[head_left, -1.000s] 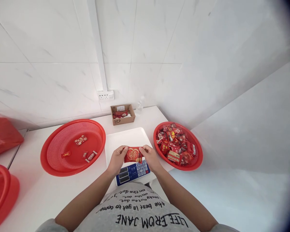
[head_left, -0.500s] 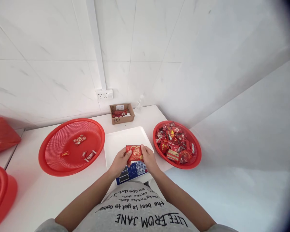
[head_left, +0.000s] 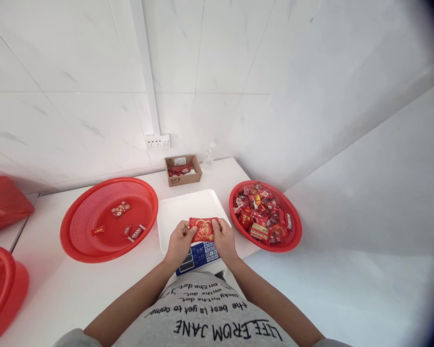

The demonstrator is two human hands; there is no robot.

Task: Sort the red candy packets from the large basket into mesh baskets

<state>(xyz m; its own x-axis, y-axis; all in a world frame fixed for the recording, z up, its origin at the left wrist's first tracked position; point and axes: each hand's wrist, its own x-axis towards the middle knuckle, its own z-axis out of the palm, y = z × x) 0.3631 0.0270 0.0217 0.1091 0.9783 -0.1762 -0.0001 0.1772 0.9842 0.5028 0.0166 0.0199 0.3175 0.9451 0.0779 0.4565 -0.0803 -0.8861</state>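
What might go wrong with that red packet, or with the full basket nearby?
Two possible risks. The red packet is pinched at its ends by the left hand and right hand, so if either slips, it might drop onto the scale below. The heaped basket appears to jut past the edge of the table, so a knock might tip it.

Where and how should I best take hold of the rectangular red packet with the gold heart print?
Probably by both ends of the packet, coming in from left and right, as the left hand and right hand hold it. It looks wider than deep, with one end toward each hand and its middle uncovered.
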